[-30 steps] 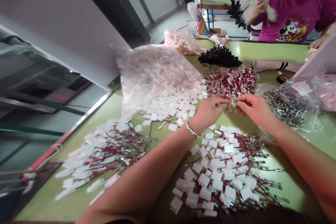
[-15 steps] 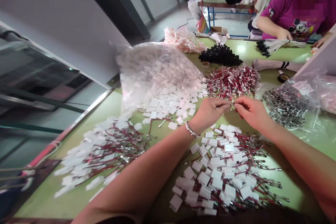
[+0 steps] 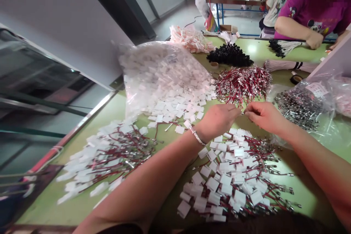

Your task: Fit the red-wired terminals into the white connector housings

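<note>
My left hand (image 3: 221, 119), with a silver bangle at the wrist, is closed in a pinch over the table. Facing it, my right hand (image 3: 259, 114) pinches with thumb and forefinger, the fingertips of both hands nearly meeting. Between them shows a tiny shiny metal end, too small to make out well. Just behind the hands lies a heap of short red wires with metal terminals (image 3: 242, 82). Below them spreads a pile of white plastic housings with red wires (image 3: 226, 179). A similar pile of wired housings (image 3: 109, 157) lies left of my left forearm.
A clear bag of white housings (image 3: 161, 69) spills open at left. At right sits a bag of metal parts (image 3: 297, 106). Behind are black connectors (image 3: 230, 55), pinkish-white parts (image 3: 189, 40) and a tape roll (image 3: 296, 78). Across the table a co-worker (image 3: 309, 16) handles white wires.
My left hand has turned so its back hides more of its fingers, and both hands stay close together. The co-worker's hand has moved right along the white wires.
</note>
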`<state>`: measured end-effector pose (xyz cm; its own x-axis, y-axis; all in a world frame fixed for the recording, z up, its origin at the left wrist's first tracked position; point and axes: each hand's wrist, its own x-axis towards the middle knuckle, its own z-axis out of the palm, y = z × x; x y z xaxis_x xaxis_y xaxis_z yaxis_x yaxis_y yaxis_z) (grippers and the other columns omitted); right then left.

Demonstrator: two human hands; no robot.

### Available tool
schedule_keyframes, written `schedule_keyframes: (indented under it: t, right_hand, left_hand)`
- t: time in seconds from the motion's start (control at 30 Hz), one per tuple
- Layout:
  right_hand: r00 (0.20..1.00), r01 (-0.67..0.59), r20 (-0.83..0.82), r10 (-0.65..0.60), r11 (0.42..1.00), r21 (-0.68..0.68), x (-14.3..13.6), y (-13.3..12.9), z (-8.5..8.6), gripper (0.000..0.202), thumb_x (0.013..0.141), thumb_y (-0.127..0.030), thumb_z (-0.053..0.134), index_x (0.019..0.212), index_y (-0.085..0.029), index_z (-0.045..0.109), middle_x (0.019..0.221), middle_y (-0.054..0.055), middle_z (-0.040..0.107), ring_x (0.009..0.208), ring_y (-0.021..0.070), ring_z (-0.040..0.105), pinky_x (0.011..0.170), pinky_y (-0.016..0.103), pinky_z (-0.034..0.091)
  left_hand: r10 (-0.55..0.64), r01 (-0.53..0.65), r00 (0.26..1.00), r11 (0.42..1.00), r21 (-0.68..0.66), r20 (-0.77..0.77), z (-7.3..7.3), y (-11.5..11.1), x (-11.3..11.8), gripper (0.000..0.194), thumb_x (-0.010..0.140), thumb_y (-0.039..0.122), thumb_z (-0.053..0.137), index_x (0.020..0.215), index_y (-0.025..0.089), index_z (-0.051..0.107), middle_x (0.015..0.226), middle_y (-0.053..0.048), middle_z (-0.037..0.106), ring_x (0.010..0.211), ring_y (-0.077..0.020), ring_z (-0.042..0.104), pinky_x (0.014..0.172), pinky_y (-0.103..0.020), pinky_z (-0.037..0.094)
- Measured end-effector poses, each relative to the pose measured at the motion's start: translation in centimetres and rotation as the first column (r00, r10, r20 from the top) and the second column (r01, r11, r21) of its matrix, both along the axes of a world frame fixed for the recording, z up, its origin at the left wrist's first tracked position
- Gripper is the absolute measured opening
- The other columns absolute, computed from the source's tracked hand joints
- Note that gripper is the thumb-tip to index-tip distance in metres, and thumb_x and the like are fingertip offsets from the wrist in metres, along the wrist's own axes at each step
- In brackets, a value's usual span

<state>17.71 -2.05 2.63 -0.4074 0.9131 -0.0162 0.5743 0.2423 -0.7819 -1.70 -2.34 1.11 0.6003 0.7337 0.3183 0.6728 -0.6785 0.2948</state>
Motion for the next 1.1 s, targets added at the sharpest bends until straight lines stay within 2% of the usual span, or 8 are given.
schedule_keyframes:
  t: [0.1,0.33,0.43,0.53,0.67,0.77,0.93,1.1]
  right_hand:
    - [0.998,0.022,-0.058,-0.030,0.990,-0.143,-0.2,-0.2,0.0,0.017,0.086,-0.021,0.050,0.069,-0.021,0.051,0.052,-0.005,0.050,0.040,0.0085,0.044,0.041,0.024,0.034]
    - [0.994,0.037,0.093,-0.053,0.986,0.165,1.7,1.8,0.2,0.013,0.085,-0.018,0.053,0.072,-0.020,0.056,0.061,-0.002,0.060,0.053,0.0109,0.049,0.054,0.026,0.038]
    - [0.988,-0.003,0.152,-0.021,0.988,0.157,3.1,2.8,0.5,0.012,0.085,-0.017,0.052,0.074,-0.020,0.057,0.064,-0.001,0.061,0.057,0.0122,0.051,0.057,0.026,0.039]
    - [0.945,-0.079,0.327,0.025,0.985,0.155,3.7,3.3,0.6,0.011,0.084,-0.016,0.053,0.075,-0.020,0.059,0.070,0.001,0.064,0.063,0.0142,0.054,0.060,0.028,0.039]
    - [0.859,-0.177,0.504,0.086,0.975,0.134,3.3,2.8,0.6,0.009,0.084,-0.017,0.054,0.083,-0.020,0.063,0.082,0.005,0.068,0.070,0.0174,0.058,0.062,0.030,0.041]
    - [0.846,-0.264,0.516,0.132,0.945,0.191,2.3,1.9,0.6,0.016,0.085,-0.021,0.056,0.098,-0.020,0.065,0.099,0.009,0.068,0.086,0.0214,0.061,0.070,0.032,0.044]
    - [0.956,-0.109,0.292,0.023,0.953,0.282,0.7,0.6,0.0,0.020,0.088,-0.020,0.050,0.094,-0.023,0.069,0.085,0.005,0.071,0.071,0.0179,0.061,0.064,0.032,0.044]
    - [0.981,0.048,0.163,-0.103,0.948,0.315,0.7,0.5,-0.2,0.014,0.084,-0.024,0.054,0.080,-0.023,0.068,0.073,0.001,0.069,0.060,0.0157,0.057,0.058,0.031,0.041]
  left_hand:
    - [-0.019,0.026,0.992,0.998,0.054,-0.128,0.2,-0.1,0.1,0.027,0.091,0.016,0.041,0.091,0.016,0.068,0.083,-0.005,0.068,0.073,-0.0142,0.058,0.065,-0.026,0.044]
    - [0.238,-0.252,0.965,0.957,-0.140,-0.108,0.8,1.2,-0.8,0.027,0.088,0.023,0.046,0.099,0.017,0.070,0.091,-0.008,0.069,0.082,-0.0203,0.061,0.073,-0.032,0.045]
    - [0.248,-0.244,0.969,0.949,-0.199,-0.006,0.8,1.7,-1.6,0.027,0.087,0.025,0.046,0.088,0.019,0.072,0.085,-0.006,0.070,0.077,-0.0175,0.060,0.073,-0.031,0.043]
    - [0.215,-0.195,0.974,0.954,-0.228,0.066,0.9,1.7,-1.7,0.027,0.086,0.025,0.046,0.073,0.018,0.069,0.071,-0.003,0.067,0.065,-0.0133,0.054,0.067,-0.028,0.040]
    - [0.199,-0.157,0.972,0.948,-0.278,0.128,0.9,1.2,-1.2,0.030,0.084,0.023,0.047,0.059,0.017,0.061,0.059,-0.001,0.057,0.057,-0.0108,0.046,0.061,-0.027,0.036]
    - [0.245,-0.153,0.946,0.916,-0.371,0.214,0.8,0.8,-0.6,0.028,0.083,0.024,0.048,0.060,0.016,0.063,0.057,0.001,0.055,0.056,-0.0097,0.045,0.058,-0.026,0.035]
    - [0.359,-0.117,0.869,0.817,-0.564,0.340,0.3,0.5,0.2,0.021,0.080,0.030,0.056,0.072,0.017,0.071,0.060,0.001,0.060,0.055,-0.0090,0.047,0.053,-0.024,0.035]
    - [0.639,0.027,0.629,0.552,-0.834,0.443,-1.1,1.2,0.3,0.033,0.084,0.045,0.058,0.071,0.017,0.068,0.055,-0.001,0.055,0.044,-0.0062,0.039,0.043,-0.023,0.029]
